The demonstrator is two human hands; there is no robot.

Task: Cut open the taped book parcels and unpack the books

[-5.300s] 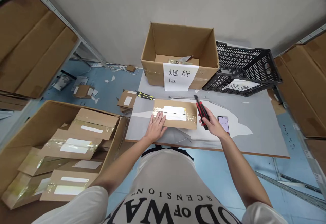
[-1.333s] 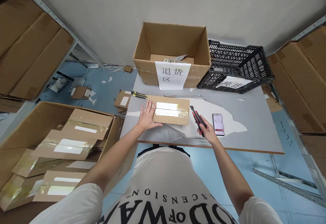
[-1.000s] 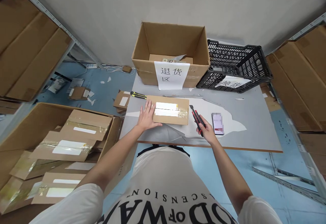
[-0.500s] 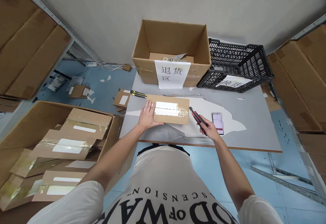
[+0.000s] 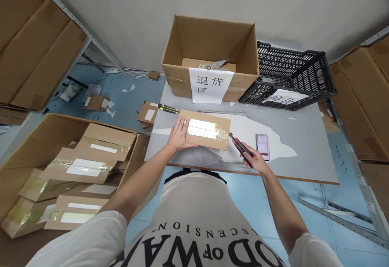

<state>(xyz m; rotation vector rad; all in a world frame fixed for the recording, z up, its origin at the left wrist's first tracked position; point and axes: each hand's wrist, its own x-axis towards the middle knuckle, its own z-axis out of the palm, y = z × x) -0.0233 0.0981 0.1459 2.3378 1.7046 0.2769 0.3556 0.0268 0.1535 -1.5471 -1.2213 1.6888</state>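
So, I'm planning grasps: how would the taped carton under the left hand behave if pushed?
The carton probably stays stiff, given its straight cardboard edges. Lying flat on the table, it should slide rather than tip or roll. Its glossy tape may feel slippery.

Grey counter here, and it's busy: open carton at the far side, black crate to its right; taped parcel nearer, yellow-black cutter at its left, phone over right.

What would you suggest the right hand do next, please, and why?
Probably bring the red-and-black utility knife to the clear tape on the cardboard box: the right hand holds the knife, tip near the taped end, and the left hand rests on the box.
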